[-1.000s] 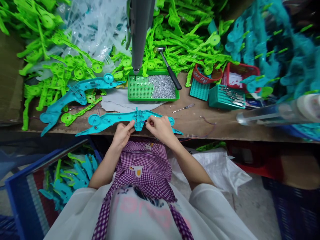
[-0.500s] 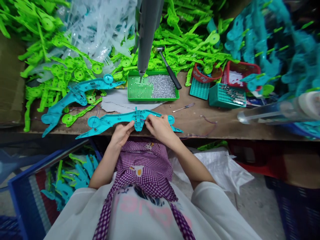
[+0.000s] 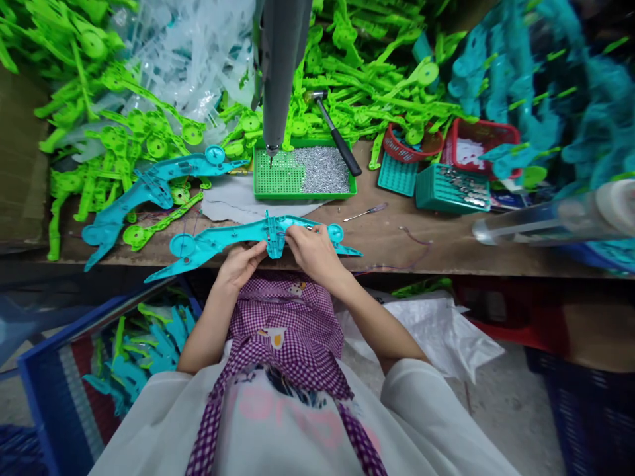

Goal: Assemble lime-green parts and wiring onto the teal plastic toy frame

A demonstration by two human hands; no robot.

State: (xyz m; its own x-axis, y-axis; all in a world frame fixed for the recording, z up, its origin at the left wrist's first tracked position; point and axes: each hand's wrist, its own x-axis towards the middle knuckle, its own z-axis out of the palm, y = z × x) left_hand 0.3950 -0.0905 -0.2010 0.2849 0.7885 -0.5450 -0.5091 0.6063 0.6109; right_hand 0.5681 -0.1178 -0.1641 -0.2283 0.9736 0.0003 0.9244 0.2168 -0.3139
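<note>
A long teal plastic part (image 3: 223,238) lies along the table's front edge, its open inner side up. My left hand (image 3: 241,264) grips it just left of its middle block, thumb on top. My right hand (image 3: 312,251) has its fingers pinched on a thin dark wire at the right of that block; the fingertips partly hide the wire. Behind sits a green tray (image 3: 305,195) of small metal screws, with a hanging screwdriver (image 3: 274,119) above its left half. A second teal part (image 3: 124,205) rests at the left.
Bright green parts (image 3: 153,132) are heaped at the back. A hammer (image 3: 337,135) leans on the tray. A small screwdriver (image 3: 364,212), a loose wire (image 3: 417,241), red baskets (image 3: 483,132) and a teal basket (image 3: 446,192) lie to the right. A clear tube (image 3: 540,221) juts in.
The held teal part has shifted slightly left, its left end dipping a little. Both hands have moved slightly left with it. The hanging screwdriver appears further left over the tray.
</note>
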